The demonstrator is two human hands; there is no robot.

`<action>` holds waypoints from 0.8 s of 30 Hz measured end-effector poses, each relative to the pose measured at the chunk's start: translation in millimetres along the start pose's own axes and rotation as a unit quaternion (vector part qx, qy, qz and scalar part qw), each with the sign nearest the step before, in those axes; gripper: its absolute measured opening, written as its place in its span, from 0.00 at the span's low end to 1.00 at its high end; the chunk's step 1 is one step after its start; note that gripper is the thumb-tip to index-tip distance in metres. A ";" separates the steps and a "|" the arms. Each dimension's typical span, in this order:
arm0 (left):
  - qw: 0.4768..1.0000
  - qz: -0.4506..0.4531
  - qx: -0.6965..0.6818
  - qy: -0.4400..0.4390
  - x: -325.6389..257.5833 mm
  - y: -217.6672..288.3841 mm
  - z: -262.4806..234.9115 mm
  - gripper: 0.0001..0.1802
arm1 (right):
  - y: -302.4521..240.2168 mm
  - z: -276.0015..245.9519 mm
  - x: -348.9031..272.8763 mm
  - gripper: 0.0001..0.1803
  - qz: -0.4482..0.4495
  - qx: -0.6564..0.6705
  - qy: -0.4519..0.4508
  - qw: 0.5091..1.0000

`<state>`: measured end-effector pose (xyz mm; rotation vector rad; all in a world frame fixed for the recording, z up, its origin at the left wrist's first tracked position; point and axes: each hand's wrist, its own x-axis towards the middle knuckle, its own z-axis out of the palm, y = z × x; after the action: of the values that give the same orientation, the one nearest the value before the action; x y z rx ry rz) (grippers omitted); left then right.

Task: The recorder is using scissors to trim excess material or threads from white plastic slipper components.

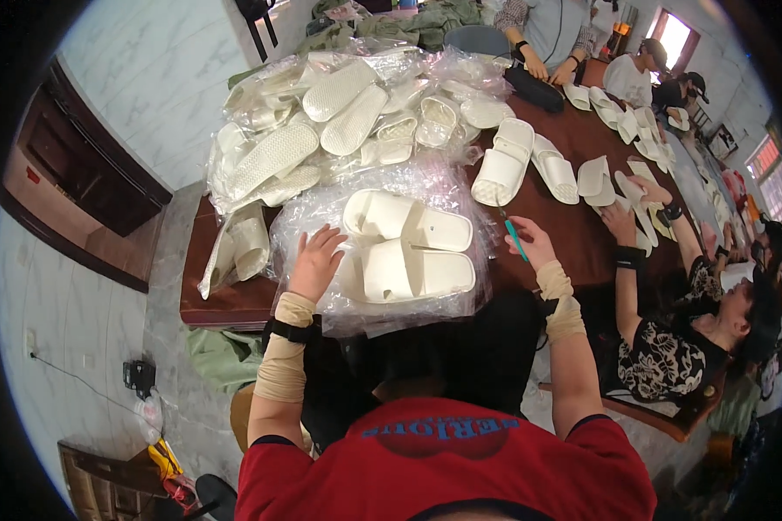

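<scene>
A pair of off-white slide slippers (448, 273) lies side by side on a stack of see-through plastic bags (308, 187) in front of me. At their left, my left hand (317, 265) hovers over or rests on the bags, fingers apart and holding nothing. My right hand (534, 246), to the right of the pair, is closed round a thin green-handled tool (515, 238) with a narrow metal tip; its exact kind is unclear. The tip points toward another off-white slipper (505, 162), which stands beside its mate (554, 169) on the brown table.
Bagged slippers (347, 100) are heaped at the far left of the table (573, 236). One more bagged slipper (239, 247) leans near the left edge. At right, a co-worker's hands (621, 217) handle slippers. Across the table are another person's hands (552, 68) and a black pouch (534, 89).
</scene>
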<state>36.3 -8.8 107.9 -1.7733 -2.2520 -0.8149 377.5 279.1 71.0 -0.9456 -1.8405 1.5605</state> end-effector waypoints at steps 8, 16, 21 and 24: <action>0.995 0.088 -0.034 -0.012 47.9 116.8 50.6 0.15 | -58.7 58.3 -17.3 0.22 0.023 0.202 -0.061 0.977; 0.978 -0.021 0.198 -0.058 44.6 111.0 108.8 0.21 | -44.8 48.5 -24.6 0.29 -0.027 0.177 -0.086 0.980; 0.976 0.027 0.216 -0.010 43.4 100.6 117.9 0.17 | -59.8 55.2 -26.9 0.26 0.031 0.193 -0.170 0.966; 0.979 0.038 0.201 0.001 45.9 98.5 115.2 0.14 | -58.3 63.6 -19.6 0.22 -0.028 0.201 -0.132 0.970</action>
<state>138.8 103.1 62.7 -1.6491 -2.1393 -0.3148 330.2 220.5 117.4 -0.5179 -1.6046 1.9995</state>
